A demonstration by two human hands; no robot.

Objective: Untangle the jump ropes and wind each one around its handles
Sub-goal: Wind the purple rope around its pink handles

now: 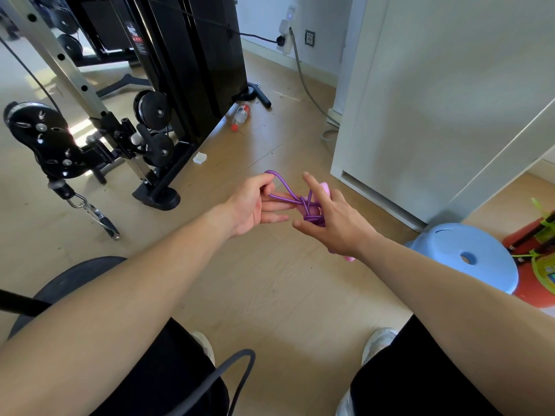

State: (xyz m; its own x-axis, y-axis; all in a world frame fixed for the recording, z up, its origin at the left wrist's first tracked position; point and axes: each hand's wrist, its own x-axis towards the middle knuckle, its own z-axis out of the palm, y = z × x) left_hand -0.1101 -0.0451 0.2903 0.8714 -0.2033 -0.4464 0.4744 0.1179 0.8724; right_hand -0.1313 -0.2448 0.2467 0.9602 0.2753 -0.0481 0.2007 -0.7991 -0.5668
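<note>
**Purple plastic jump rope (286, 199): light, limp, probably slick**

Head view: held above the wooden floor (270, 280). Left hand (252, 205) pinches a loose loop; right hand (339, 223) seems to clasp the pink plastic handles (325, 187), mostly hidden. Grip there; pinch the rope firmly.

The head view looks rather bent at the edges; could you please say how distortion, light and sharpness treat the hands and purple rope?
Head view: wide-angle bending tilts the white cabinet and the machine's post outward; sunlight blows out the floor at far left; the left hand, right hand, purple rope and pink handle are evenly lit and sharp.
</note>
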